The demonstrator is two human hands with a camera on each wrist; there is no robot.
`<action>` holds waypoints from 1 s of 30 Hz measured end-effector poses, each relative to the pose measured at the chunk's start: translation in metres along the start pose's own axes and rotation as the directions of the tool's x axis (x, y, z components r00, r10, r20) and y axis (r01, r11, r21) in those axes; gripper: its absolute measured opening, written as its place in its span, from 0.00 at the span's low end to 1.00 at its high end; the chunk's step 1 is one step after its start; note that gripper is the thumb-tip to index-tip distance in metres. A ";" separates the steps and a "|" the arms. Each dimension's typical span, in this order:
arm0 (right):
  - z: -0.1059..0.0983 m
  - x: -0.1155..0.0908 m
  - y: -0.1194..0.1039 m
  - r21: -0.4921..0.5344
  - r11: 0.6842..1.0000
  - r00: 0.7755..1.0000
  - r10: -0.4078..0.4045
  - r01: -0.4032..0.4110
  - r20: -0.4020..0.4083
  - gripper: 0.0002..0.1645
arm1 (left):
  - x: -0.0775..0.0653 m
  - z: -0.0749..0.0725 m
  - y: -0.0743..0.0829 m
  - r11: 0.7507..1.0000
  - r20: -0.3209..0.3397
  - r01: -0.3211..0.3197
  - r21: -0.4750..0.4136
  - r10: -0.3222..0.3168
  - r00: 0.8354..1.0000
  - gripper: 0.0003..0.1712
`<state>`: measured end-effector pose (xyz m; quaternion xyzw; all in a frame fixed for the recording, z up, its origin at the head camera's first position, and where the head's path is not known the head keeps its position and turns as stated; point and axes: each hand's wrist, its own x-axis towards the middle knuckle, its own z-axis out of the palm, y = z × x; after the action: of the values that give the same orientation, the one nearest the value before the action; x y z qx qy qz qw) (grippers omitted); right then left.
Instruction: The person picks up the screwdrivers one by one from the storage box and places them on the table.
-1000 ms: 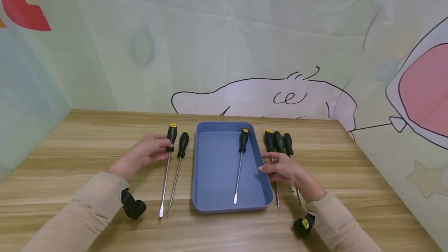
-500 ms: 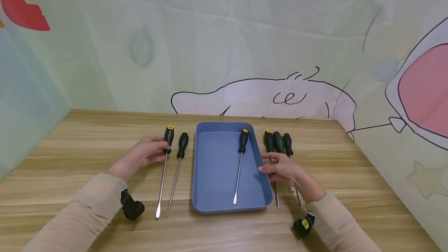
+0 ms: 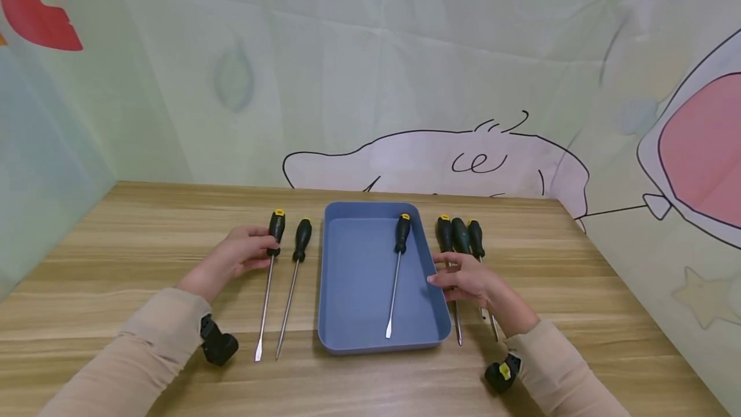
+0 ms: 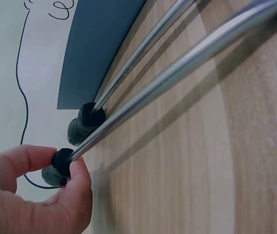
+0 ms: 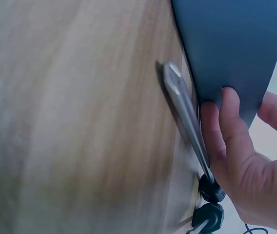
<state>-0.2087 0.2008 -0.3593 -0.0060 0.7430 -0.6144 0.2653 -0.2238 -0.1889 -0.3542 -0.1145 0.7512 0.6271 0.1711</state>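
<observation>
My left hand [image 3: 246, 250] pinches the black handle of a flathead screwdriver [image 3: 264, 314] between thumb and finger. Its shaft stands off the tabletop, with a separate shadow in the left wrist view. Just to its right lies a thinner screwdriver [image 3: 289, 304]. A blue tray [image 3: 356, 288] sits in the middle, holding one flathead screwdriver [image 3: 396, 288] with a yellow-capped handle. My right hand [image 3: 470, 278] grips the tray's right wall: in the right wrist view fingers press the outer face, and in the head view the thumb tip crosses the rim.
Three screwdrivers [image 3: 460, 235] lie right of the tray, partly under the right hand. Below that hand, one shaft [image 5: 187, 117] runs close to the tray wall. The wooden table [image 3: 370, 381] meets a printed cloth backdrop [image 3: 370, 82] at its far edge.
My left hand has shifted slightly left with the flathead screwdriver, widening the space to the thinner one. The right hand and the tray have stayed in place.
</observation>
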 end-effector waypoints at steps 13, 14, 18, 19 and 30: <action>-0.001 0.000 0.000 0.008 1.000 1.000 0.008 -0.008 0.004 0.36 | 0.006 0.006 -0.005 0.995 -0.050 -0.063 0.072 0.067 0.997 0.32; -0.001 0.000 0.000 0.007 1.000 1.000 0.008 -0.008 0.005 0.36 | 0.006 0.007 -0.005 0.995 -0.056 -0.065 0.081 0.070 0.996 0.32; 0.000 0.000 -0.001 0.010 1.000 1.000 0.004 -0.004 0.010 0.36 | 0.006 0.009 -0.005 0.988 -0.077 -0.077 0.137 0.088 0.993 0.32; 0.000 0.000 -0.001 0.010 1.000 1.000 0.004 -0.004 0.010 0.36 | 0.006 0.010 -0.005 0.985 -0.081 -0.082 0.151 0.095 0.992 0.32; 0.000 -0.001 -0.001 0.018 1.000 1.000 0.006 -0.007 0.016 0.36 | 0.006 0.017 -0.007 0.956 -0.138 -0.118 0.270 0.160 0.977 0.32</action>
<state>-0.2083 0.2005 -0.3576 -0.0062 0.7353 -0.6201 0.2734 -0.2243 -0.1730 -0.3656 -0.0873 0.8444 0.5225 0.0796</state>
